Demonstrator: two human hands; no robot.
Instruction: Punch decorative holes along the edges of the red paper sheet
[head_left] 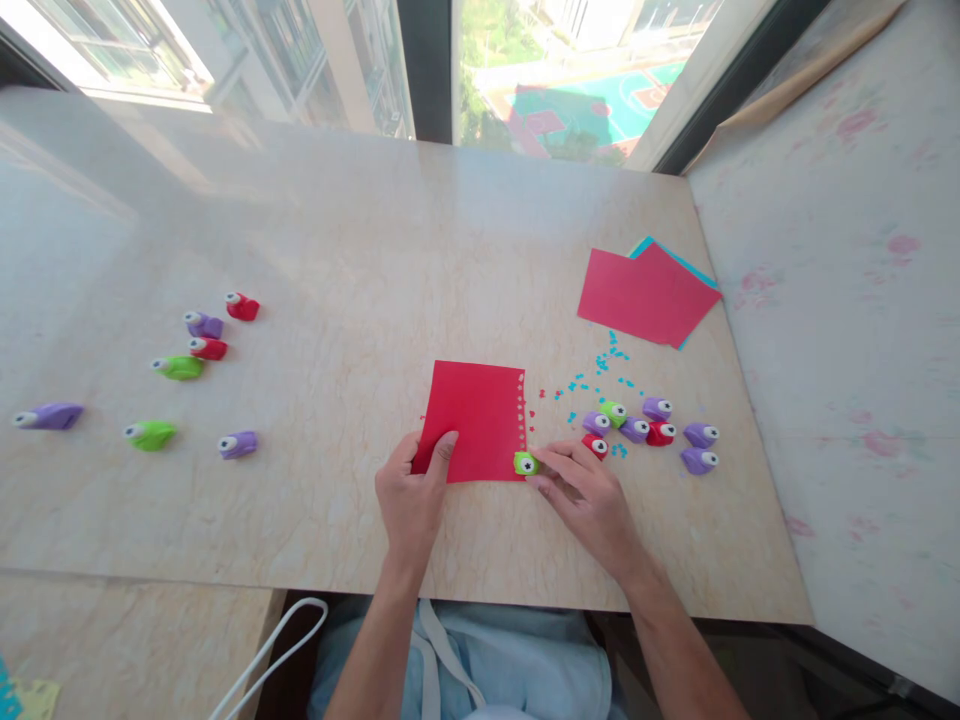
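Note:
A red sheet of paper (480, 420) lies near the front of the table, with a column of small punched holes along its right edge. My left hand (414, 485) grips the sheet's lower left corner, thumb on top and fingers beneath. At the lower right edge of the sheet sits a green craft punch (526, 463) with a white top and a dark star. The fingers of my right hand (589, 495) are closed on this punch from the right. Tiny red cut-outs (533, 412) are scattered just right of the sheet.
Several purple, red and green punches (635, 430) cluster to the right, beside blue paper bits (602, 362). Red and blue sheets (645, 290) lie at the back right. More punches (178, 367) stand at the left. A window (570, 80) borders the back; a patterned wall (847, 300) the right.

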